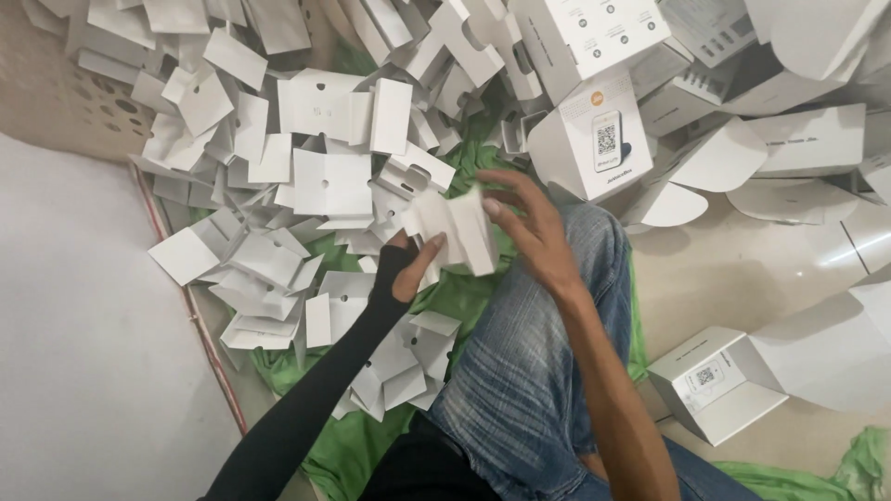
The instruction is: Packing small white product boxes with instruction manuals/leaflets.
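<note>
A folded white cardboard piece (457,227) is held up between both hands above my knee. My left hand (408,264), in a black sleeve that covers the wrist and palm, pinches its lower left edge. My right hand (529,232) grips its right side with the fingers spread over the top. Under the hands lie several flat white cardboard inserts (329,181) scattered in a heap on a green cloth (348,445). My leg in blue jeans (529,371) is bent beneath the hands.
Folded white boxes (599,139) are piled at the top right, and one white box (715,380) lies on the pale floor (742,269) at the lower right. A white wall surface (74,325) fills the left. A perforated panel (93,102) stands at the upper left.
</note>
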